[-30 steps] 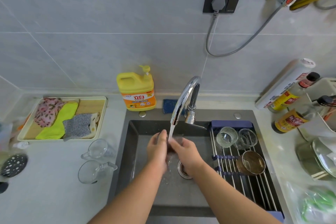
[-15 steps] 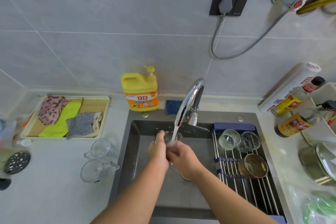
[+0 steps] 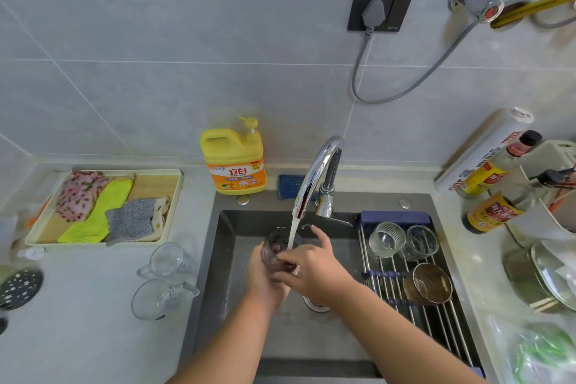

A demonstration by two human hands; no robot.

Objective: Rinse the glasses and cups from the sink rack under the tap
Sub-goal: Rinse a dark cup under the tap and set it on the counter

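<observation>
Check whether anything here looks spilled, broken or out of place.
Nothing clearly stands out. Tap water falls on the glass tumbler gripped by the left hand and right hand over the grey sink. Two clear glass mugs on the left counter may lie on their sides; I cannot tell.

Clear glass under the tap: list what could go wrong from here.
The clear drinking glass is wet and gripped by the left hand and right hand over the dark steel sink; it might slip and crack.
Water from the curved chrome tap lands at the glass's rim, so it may splash the counter.
Two clear handled cups sit close to the sink's edge; an elbow could knock them.
</observation>
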